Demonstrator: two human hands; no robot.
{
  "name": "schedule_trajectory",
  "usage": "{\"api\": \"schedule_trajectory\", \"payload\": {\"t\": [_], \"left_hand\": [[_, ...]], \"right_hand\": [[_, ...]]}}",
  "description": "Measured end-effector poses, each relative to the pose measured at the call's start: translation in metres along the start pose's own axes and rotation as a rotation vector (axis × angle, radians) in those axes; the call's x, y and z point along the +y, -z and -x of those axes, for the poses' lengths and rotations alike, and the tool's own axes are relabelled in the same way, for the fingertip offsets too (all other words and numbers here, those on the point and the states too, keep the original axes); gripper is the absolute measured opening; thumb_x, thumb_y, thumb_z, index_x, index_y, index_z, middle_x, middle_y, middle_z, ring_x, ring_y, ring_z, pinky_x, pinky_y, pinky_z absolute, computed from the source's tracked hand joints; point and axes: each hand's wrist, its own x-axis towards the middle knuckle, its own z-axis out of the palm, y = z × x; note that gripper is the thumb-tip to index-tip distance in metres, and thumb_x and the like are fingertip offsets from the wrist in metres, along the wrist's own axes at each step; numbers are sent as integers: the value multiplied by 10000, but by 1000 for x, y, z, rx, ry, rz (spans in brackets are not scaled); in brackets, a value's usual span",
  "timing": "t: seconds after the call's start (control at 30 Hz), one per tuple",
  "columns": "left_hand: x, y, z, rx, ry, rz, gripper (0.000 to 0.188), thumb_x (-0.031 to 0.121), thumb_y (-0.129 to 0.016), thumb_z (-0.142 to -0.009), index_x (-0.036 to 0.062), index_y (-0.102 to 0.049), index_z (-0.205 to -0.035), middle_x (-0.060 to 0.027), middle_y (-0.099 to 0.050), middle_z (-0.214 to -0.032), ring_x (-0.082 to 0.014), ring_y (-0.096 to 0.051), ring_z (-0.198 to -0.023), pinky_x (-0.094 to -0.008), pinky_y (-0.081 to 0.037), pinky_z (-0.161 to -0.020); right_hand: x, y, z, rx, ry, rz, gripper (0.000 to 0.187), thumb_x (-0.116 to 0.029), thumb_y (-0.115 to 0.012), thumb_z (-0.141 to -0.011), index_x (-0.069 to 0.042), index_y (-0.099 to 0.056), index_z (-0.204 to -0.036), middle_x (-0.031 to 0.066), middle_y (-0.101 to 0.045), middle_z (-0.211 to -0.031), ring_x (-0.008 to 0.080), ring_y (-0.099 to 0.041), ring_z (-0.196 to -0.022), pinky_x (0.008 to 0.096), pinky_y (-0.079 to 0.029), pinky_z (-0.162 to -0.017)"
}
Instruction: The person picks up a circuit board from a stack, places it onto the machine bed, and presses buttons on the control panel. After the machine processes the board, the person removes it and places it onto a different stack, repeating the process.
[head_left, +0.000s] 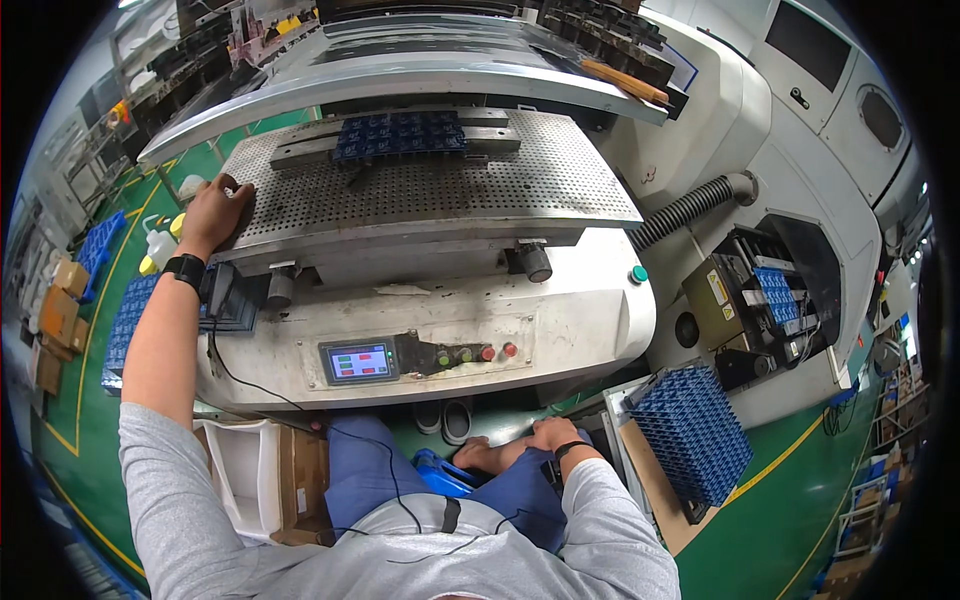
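Note:
My left hand is at the left edge of a perforated metal table, its fingers bent and closed over that edge. Toward the table's far side, a dark blue circuit board panel lies across metal bars, apart from my hand. A metal-edged frame rises above and behind the panel. My right hand rests on my right leg, fingers loosely laid and nothing visible in them. Below the table, the machine's white front carries a small touch screen and a row of buttons.
At right, a stack of blue panels stands on a brown board. Beyond it, a machine opening holds another blue panel. A ribbed hose joins the white housing. A lined carton stands left of my legs. More blue panels are left of the machine.

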Motion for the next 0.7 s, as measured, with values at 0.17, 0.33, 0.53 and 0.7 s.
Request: {"api": "schedule_trajectory", "payload": {"t": [0.17,0.33,0.53,0.7], "left_hand": [[-5,-4,-1,-18,31,17,550,568,-636,-1003,68,-723,-1216,-316,-692,-1213,-480,-681,-1129,-504,-539,-1004],[1,2,1,-13,28,25,544,565,-635,-1005,69,-725,-1208,-309,-701,-1192,-474,-681,-1131,-502,-540,-1004],[7,7,3,-14,40,33,542,557,-630,-1007,64,-724,-1212,-298,-714,-1167,-465,-680,-1141,-502,-540,-1005],[21,20,11,25,92,67,545,556,-631,-1008,60,-724,-1214,-299,-710,-1181,-466,-680,-1140,-501,-542,-1000]], "right_hand": [[-1,2,-3,-35,15,14,746,-635,-592,-937,-143,-631,-1497,160,-621,-1530,327,-595,-1413,450,-467,-1181],[0,2,-8,-56,69,11,753,-637,-600,-932,-134,-631,-1492,170,-623,-1523,332,-599,-1407,453,-469,-1179],[0,-3,-6,-17,25,5,759,-634,-612,-930,-127,-620,-1495,193,-636,-1498,349,-606,-1392,464,-475,-1173],[1,1,-14,-86,91,-3,763,-646,-614,-929,-135,-620,-1496,188,-601,-1540,358,-589,-1410,470,-474,-1174]]}}
